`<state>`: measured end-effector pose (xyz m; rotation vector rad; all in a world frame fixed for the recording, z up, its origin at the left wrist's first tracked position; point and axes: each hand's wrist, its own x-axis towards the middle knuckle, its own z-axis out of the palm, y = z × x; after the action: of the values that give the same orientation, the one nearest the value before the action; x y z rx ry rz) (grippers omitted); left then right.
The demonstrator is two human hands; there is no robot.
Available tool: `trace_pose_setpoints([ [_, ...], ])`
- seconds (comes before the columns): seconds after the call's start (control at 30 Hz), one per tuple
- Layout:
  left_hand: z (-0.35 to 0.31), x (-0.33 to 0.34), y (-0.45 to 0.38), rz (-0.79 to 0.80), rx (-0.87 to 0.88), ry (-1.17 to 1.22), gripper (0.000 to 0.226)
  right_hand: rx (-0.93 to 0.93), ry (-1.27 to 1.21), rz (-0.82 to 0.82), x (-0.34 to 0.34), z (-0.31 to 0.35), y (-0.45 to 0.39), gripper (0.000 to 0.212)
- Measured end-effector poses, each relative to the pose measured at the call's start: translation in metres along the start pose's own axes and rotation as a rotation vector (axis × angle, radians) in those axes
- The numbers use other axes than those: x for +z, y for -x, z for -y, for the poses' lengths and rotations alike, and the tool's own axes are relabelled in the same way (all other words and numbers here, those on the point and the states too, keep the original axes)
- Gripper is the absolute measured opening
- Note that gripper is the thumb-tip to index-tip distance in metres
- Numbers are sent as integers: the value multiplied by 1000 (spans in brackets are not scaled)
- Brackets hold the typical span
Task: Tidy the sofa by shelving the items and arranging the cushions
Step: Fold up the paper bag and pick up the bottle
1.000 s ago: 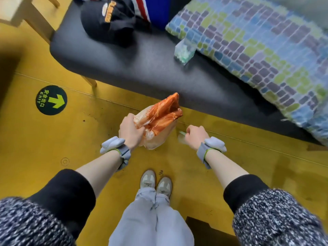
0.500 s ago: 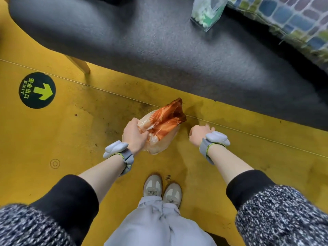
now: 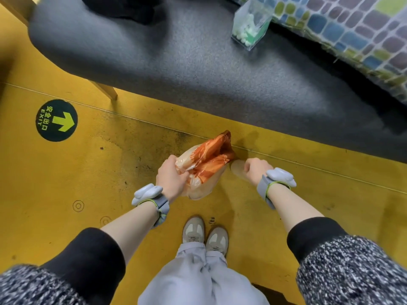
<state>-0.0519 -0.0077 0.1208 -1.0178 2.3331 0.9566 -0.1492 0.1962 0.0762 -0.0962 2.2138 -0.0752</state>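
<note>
My left hand (image 3: 170, 177) grips the crumpled top of an orange and clear plastic bag (image 3: 204, 164), which hangs over the yellow floor in front of the dark grey sofa (image 3: 198, 62). My right hand (image 3: 256, 170) is closed just right of the bag, fingers curled around a pale translucent piece (image 3: 237, 170); I cannot tell whether it belongs to the bag. On the sofa seat stands a clear box of white and green bits (image 3: 250, 25). It leans against a blue, green and purple patterned cushion (image 3: 352, 29). A black item (image 3: 123, 7) lies at the sofa's far left.
A round exit sticker (image 3: 56, 120) is stuck to the floor at the left. A wooden sofa leg (image 3: 105, 90) shows under the seat's left end. My shoes (image 3: 204, 234) are close behind the bag. A wooden piece sits at the top left corner.
My view has tilted down and closer to the sofa front, so the cap and most of the cushion left the frame. Both hands keep their hold beside the bag, nearly unmoved.
</note>
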Motion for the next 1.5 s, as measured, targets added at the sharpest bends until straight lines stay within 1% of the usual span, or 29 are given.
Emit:
trace_pose_setpoints([
  [0.1, -10, -13, 19, 27, 25, -1, 22, 17, -68, 30, -9, -2, 30, 30],
  [0.27, -40, -49, 65, 34, 56, -16, 20, -7, -136, 25, -53, 10, 94, 30],
  [0.37, -73, -88, 107, 71, 70, -27, 23, 17, -177, 43, -90, 11, 157, 27],
  [0.43, -84, -104, 124, 72, 86, -33, 22, 32, -218, 42, -100, 11, 184, 26],
  [0.53, -119, -153, 172, 86, 137, -44, 20, 67, -282, 41, -139, 5, 260, 26],
  [0.57, -123, -158, 178, 93, 127, -44, 20, 73, -298, 43, -142, 5, 268, 27],
  [0.67, -155, -193, 218, 97, 191, -42, 20, 92, -364, 11, -180, -7, 328, 27],
  [0.7, -159, -197, 223, 96, 187, -38, 21, 88, -374, 2, -186, -5, 334, 26],
  [0.77, -180, -212, 251, 117, 238, -31, 22, 95, -414, -20, -210, -16, 371, 22],
  [0.83, -192, -217, 264, 128, 262, -19, 23, 96, -459, -22, -222, -23, 386, 17],
  [0.93, -223, -221, 290, 102, 350, -18, 21, 85, -538, -57, -247, -50, 417, 9],
  [0.97, -227, -222, 294, 103, 340, -22, 21, 74, -558, -54, -248, -52, 420, 7],
  [1.17, -303, -213, 328, 52, 474, 50, 16, -9, -701, -130, -290, -113, 453, 2],
  [1.23, -335, -203, 341, 23, 523, 68, 17, -57, -756, -163, -309, -142, 462, 6],
  [1.27, -339, -204, 342, 18, 535, 72, 18, -78, -781, -172, -314, -145, 463, 7],
  [1.4, -410, -168, 371, -55, 555, 145, 17, -170, -827, -208, -362, -219, 479, 8],
  [1.43, -416, -169, 372, -64, 551, 154, 17, -190, -847, -198, -368, -220, 481, 7],
  [1.5, -452, -147, 385, -93, 564, 183, 17, -229, -868, -212, -386, -254, 487, 6],
])
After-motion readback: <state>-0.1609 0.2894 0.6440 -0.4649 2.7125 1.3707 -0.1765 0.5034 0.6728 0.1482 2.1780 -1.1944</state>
